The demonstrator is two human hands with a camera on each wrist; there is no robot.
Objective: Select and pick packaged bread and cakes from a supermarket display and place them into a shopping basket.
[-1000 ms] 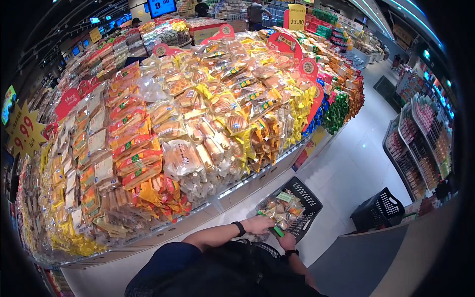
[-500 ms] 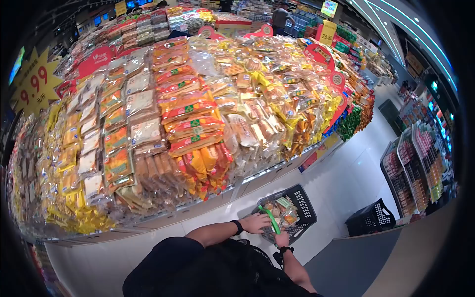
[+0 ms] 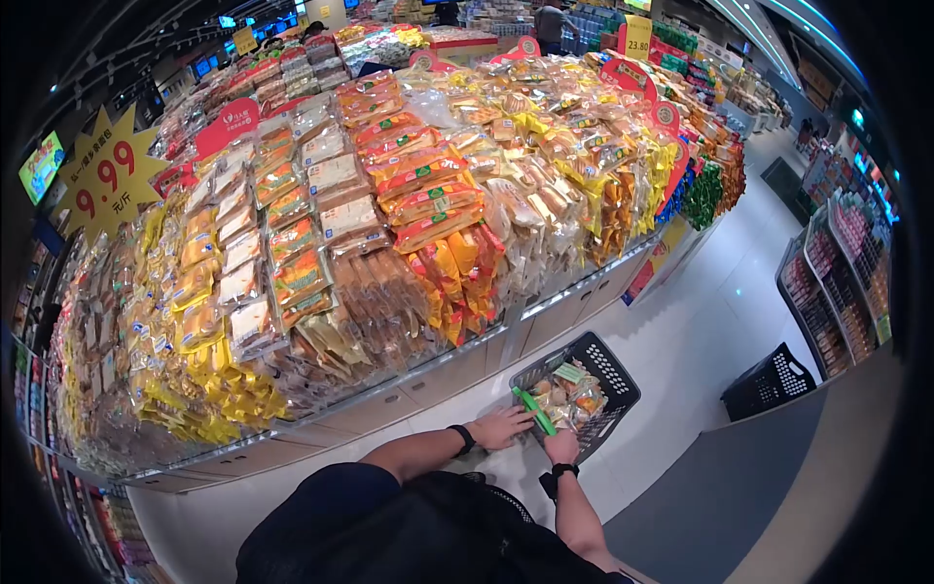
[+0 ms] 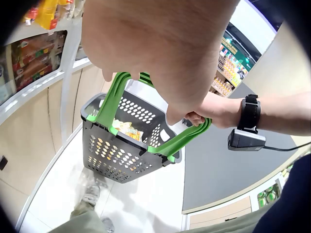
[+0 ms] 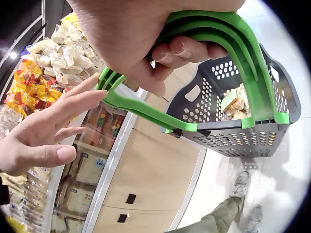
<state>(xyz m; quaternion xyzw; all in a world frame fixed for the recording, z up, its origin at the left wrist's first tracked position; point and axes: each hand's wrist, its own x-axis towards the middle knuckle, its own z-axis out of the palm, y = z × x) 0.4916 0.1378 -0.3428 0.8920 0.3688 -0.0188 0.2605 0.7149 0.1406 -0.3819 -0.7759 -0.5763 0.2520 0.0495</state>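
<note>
My right hand (image 3: 561,448) grips the green handle (image 3: 533,411) of a dark grey shopping basket (image 3: 611,368). In the right wrist view its fingers (image 5: 182,51) curl round one end of the handle. My left hand (image 3: 500,428) is beside the handle's other end, its fingers stretched out and fingertips right at the green plastic. Seen from the left wrist, the back of that hand (image 4: 155,43) covers the handle's middle. Inside the basket lie several clear-wrapped packets (image 3: 584,394). The perforated basket tilts, with the handle raised on my side.
A long counter (image 3: 457,370) heaped with packaged breads (image 3: 341,209) runs along the left and front. Another black basket (image 3: 769,383) stands on the right near a wire shelf rack (image 3: 835,282). Pale tiled floor (image 3: 696,331) lies between. A yellow price sign (image 3: 107,175) rises at far left.
The head view has turned left. My left hand has slid slightly leftward, from over the handle to beside its end, and more of the handle shows. The right hand keeps its grip.
</note>
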